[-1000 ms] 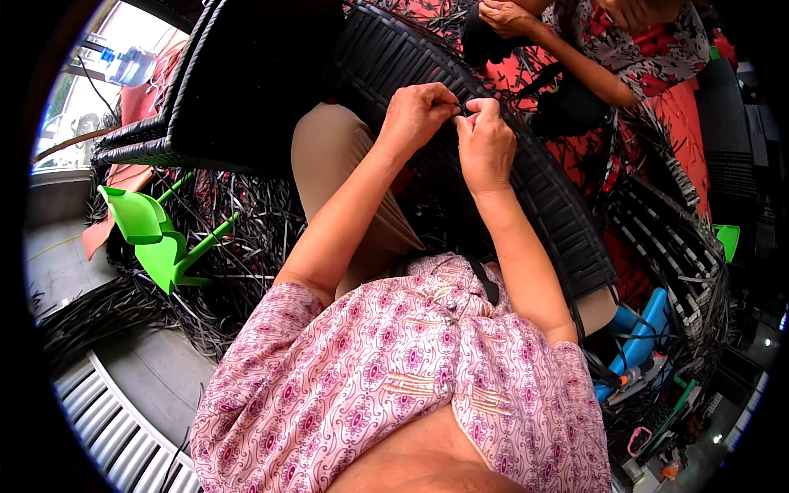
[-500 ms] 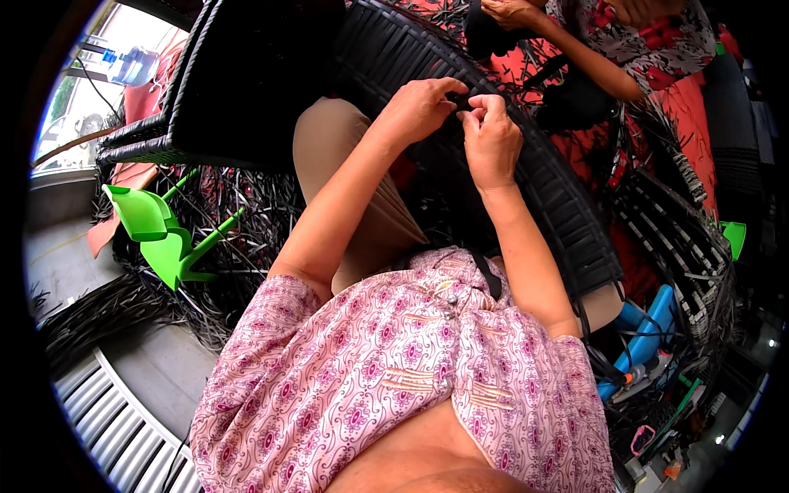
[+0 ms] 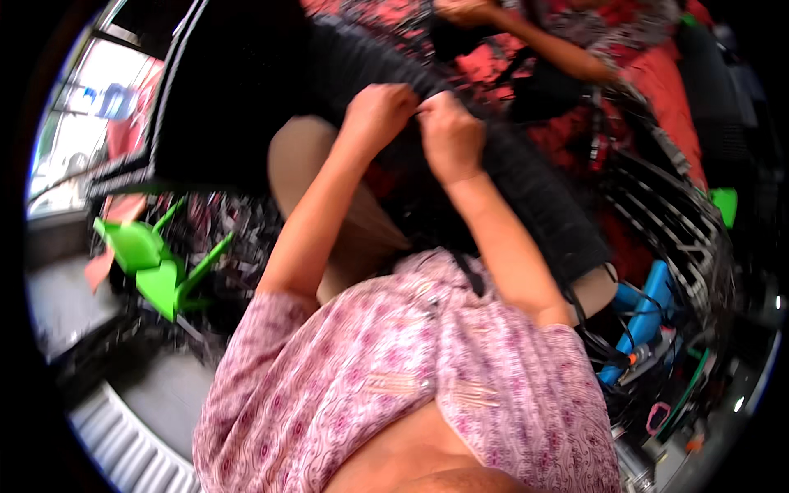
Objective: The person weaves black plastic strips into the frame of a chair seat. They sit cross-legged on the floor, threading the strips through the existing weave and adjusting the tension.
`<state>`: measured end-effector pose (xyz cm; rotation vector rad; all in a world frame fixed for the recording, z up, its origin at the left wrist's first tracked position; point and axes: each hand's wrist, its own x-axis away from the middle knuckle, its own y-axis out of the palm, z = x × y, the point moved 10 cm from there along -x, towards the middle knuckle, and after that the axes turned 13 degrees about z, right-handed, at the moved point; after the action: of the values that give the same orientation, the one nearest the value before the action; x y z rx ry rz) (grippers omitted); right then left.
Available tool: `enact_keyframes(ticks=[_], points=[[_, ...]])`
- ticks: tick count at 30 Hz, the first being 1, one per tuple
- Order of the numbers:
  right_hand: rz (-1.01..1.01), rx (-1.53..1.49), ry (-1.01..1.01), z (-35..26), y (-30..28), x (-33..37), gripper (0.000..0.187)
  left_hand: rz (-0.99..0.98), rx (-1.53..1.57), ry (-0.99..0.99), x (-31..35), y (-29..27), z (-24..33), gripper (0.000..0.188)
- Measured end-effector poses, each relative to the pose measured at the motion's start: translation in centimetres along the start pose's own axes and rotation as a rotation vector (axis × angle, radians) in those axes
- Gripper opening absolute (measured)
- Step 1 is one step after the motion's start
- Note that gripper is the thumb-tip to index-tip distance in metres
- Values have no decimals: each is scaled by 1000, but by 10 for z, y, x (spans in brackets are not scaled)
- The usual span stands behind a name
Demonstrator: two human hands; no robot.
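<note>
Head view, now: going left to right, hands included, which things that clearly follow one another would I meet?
Large green thing → left hand → right hand → blue thing → small green thing.

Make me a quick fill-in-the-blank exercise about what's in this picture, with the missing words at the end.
1. The left hand and right hand are close together at a woven piece coloured ____.
2. The angular plastic thing at the left of the picture is bright ____.
3. A blue object lies on the wearer's ____ side.
4. Another person's hand shows at the ____ edge of the picture.

Missing words: black; green; right; top.
</note>
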<state>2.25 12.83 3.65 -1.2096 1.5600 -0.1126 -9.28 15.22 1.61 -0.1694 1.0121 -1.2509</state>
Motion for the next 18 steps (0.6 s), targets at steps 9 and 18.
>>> enact_keyframes(ticks=[9, 18], points=[[45, -112, -87, -26, -22, 6, 29, 23, 195, -377, 18, -25, -35, 10], [181, -383, 99, 13, -42, 33, 38, 89, 344, -601, 24, -87, -68, 11]])
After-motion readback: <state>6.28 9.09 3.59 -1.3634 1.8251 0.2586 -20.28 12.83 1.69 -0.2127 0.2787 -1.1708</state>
